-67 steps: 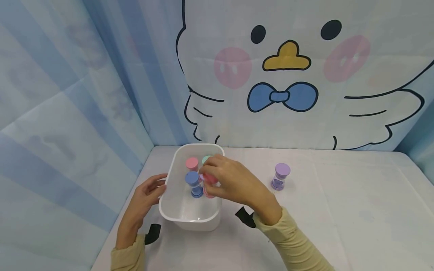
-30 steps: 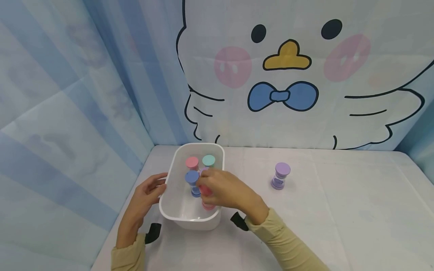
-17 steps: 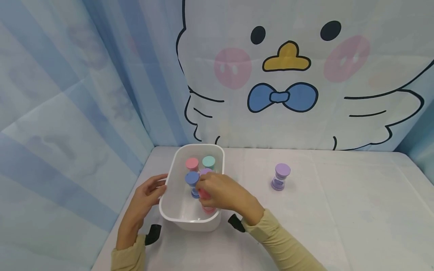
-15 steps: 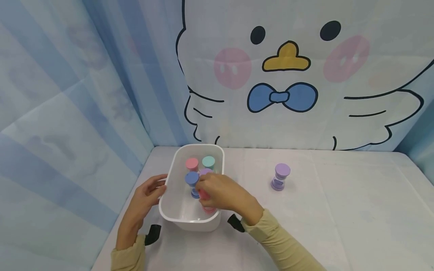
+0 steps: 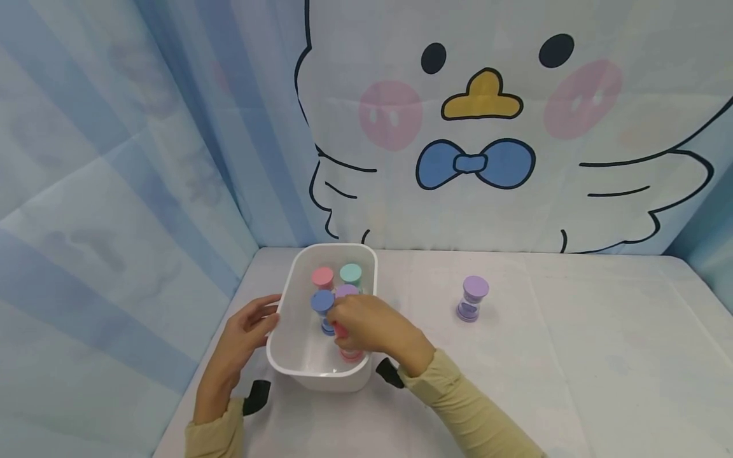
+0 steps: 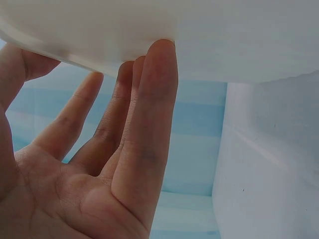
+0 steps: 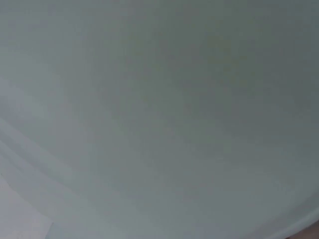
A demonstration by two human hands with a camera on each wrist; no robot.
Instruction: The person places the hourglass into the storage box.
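Note:
A white plastic bin stands on the table with several small sand timers upright in it. My right hand reaches over its right rim and grips a red sand timer, mostly hidden by the fingers. Close by are a blue sand timer, a purple one, a pink-red one and a mint-green one. At the bin's left side, my left hand rests its fingertips against the outer wall. Those fingers look fairly straight in the left wrist view.
Another purple sand timer stands on the white table, right of the bin. A printed curtain hangs behind the table and along its left. The bin's pale wall fills the right wrist view.
My right hand has moved the red sand timer toward the front of the bin and slightly left, uncovering the mint-green and purple tops. The left hand has stayed at the wall.

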